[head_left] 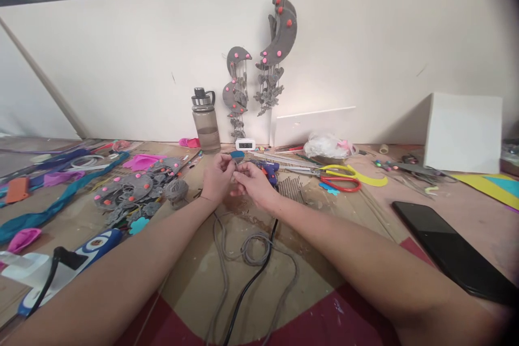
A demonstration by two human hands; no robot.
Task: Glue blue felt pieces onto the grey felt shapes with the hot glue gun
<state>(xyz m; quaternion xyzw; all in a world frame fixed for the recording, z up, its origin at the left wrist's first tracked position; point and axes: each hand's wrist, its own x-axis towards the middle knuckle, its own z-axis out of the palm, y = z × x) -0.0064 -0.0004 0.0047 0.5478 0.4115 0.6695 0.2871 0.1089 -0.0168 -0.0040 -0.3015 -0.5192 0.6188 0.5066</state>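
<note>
My left hand (219, 177) and my right hand (256, 183) meet above the middle of the cardboard, fingertips pinched close together. Between them seems to be a bit of grey yarn, mostly hidden by the fingers. Loose grey yarn (256, 248) trails below in loops and long strands over the cardboard. Just beyond my left fingertips shows a dark blue piece (237, 155); whether it is held or lies on the table I cannot tell. Left of my left wrist sits a grey yarn ball (176, 191). Partly behind my right hand lies a blue glue gun (271, 168).
Red-and-yellow-handled scissors (340, 177) and a phone (441, 243) lie to the right. A water bottle (206, 124) stands behind. Grey felt ornaments (138, 189) and a power strip (97, 243) are left; a black cable (255, 275) runs between my arms. Moon-shaped hangings (286, 32) hang behind.
</note>
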